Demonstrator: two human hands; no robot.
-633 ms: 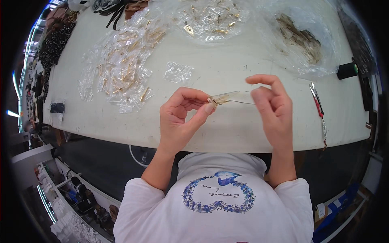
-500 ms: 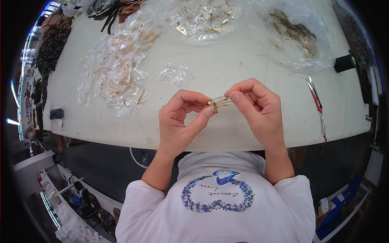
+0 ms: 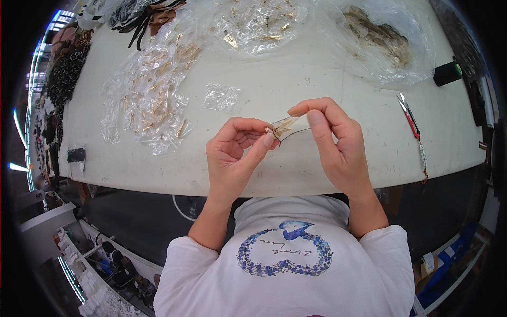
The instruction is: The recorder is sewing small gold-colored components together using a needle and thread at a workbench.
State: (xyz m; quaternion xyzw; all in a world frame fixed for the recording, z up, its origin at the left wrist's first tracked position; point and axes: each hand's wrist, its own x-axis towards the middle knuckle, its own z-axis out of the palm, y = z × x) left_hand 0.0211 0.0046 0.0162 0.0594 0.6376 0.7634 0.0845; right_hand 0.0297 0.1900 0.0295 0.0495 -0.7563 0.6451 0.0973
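Over the table's near part, my left hand is closed, its thumb and index finger pinching a small bundle of slim gold-coloured pieces. Two strands of thin dark cord run from that bundle to my right hand. The right thumb and index finger are spread, with one strand reaching each; how the cord is held there is partly hidden. Just beyond my left hand lies a small clear plastic bag, flat on the table.
Clear bags with gold-coloured pieces are heaped on the left, with another pile at the back. A large plastic bag holds brownish pieces. Red-handled scissors and a black thread spool lie right. The table edge curves in front of me.
My right thumb and index finger have moved apart, and the cord strands between my hands have spread wider. The left hand keeps its pinch at nearly the same place.
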